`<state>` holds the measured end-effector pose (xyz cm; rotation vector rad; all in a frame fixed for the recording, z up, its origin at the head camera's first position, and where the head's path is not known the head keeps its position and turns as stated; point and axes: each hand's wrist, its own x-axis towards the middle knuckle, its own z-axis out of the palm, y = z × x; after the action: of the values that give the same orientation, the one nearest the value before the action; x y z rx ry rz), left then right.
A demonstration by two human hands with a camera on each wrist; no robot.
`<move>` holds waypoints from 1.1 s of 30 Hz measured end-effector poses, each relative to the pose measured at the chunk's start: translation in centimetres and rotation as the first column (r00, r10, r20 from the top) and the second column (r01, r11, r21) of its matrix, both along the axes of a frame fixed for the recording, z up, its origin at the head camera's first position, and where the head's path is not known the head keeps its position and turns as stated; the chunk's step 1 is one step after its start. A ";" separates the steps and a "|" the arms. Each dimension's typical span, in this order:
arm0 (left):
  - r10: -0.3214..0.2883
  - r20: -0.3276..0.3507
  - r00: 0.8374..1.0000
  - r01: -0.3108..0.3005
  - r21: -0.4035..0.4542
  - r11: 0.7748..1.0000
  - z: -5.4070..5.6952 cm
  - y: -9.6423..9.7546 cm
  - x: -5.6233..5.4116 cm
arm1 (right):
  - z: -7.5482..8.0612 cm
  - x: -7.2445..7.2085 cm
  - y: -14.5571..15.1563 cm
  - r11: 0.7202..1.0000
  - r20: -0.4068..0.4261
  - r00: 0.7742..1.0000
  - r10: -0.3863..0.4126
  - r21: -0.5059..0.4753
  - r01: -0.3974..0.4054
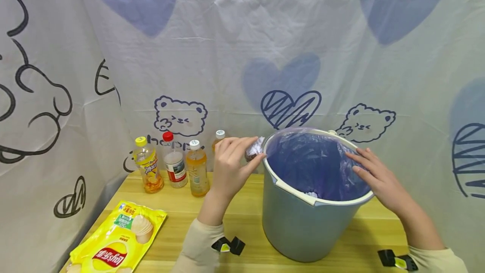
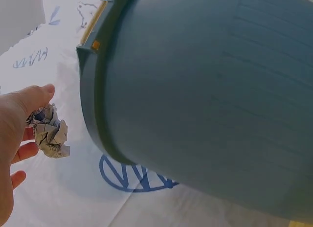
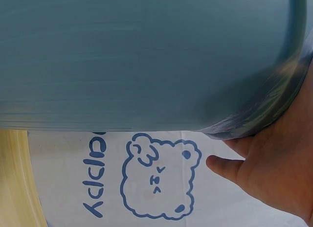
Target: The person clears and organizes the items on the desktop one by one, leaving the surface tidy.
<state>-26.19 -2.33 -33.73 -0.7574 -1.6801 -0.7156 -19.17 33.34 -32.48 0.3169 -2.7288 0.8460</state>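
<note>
A crumpled ball of printed paper is pinched between the thumb and fingers of my left hand, just left of the bin's rim. The grey-blue bin stands upright, lined with a thin translucent bag. Low inside it shows a bit of white crumpled paper. At the bin's right side, my right hand lies over the rim with its fingers extended against the liner. The right wrist view shows that hand beside the rim, its fingertips partly hidden.
Left of the bin stand several bottles: one with a yellow cap, one with a red cap, and white-capped ones holding amber liquid. A yellow chip bag lies at the wooden table's front left. A printed curtain hangs behind.
</note>
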 end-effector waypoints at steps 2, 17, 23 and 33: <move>-0.006 -0.008 1.000 0.006 -0.015 1.000 0.3 0.3 -0.2 | 0.0 0.0 0.0 1.000 -0.001 1.000 0.002 -0.001 -0.002; -0.042 -0.045 0.998 0.036 -0.135 0.990 1.4 2.7 -0.9 | 0.1 -0.1 0.0 1.000 0.006 1.000 0.002 -0.010 -0.002; -0.033 -0.038 0.999 0.025 -0.195 0.981 1.4 3.5 -0.8 | 0.1 -0.1 0.0 1.000 0.007 1.000 -0.002 -0.006 0.002; 0.006 0.071 0.997 0.014 -0.269 0.963 1.0 4.1 -0.9 | 0.0 0.0 0.0 1.000 -0.007 1.000 0.001 -0.010 -0.001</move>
<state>-27.13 1.82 -32.72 -0.9343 -1.8652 -0.5267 -19.21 33.32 -32.52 0.3182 -2.7167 0.8571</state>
